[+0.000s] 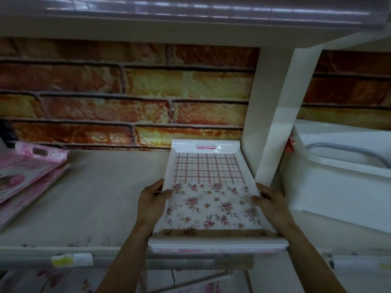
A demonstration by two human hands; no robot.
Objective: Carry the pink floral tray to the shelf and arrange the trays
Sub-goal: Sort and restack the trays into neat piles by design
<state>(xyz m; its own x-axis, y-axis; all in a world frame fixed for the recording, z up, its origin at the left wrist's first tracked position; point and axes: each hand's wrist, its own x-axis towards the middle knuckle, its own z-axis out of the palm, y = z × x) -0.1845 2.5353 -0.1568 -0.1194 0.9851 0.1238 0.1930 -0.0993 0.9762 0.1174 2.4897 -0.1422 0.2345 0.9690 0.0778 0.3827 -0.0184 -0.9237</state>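
A: Head cam. Where's the pink floral tray?
B: Right end of the shelf bay, just beside the white divider panel. Its long axis runs straight away from the person. The handle slot end points at the brick-print back wall; the near end overhangs the shelf's front edge. Resting or held just above, can't tell.
A: Hands?
B: Left hand grips the left rim, thumb over the lip. Right hand does the same on the right rim, both approx. mid-length.
A: Containers?
B: White plastic tub in the next bay to the right, w/ a pale curved edge inside; can't tell what. Stack of pink trays lies askew at far left.
A: Finish?
B: Glossy white rect. tray, raised rim, rounded corners. Far half pink check, near half small flower sprigs. Shelf board is matte and scuffed.
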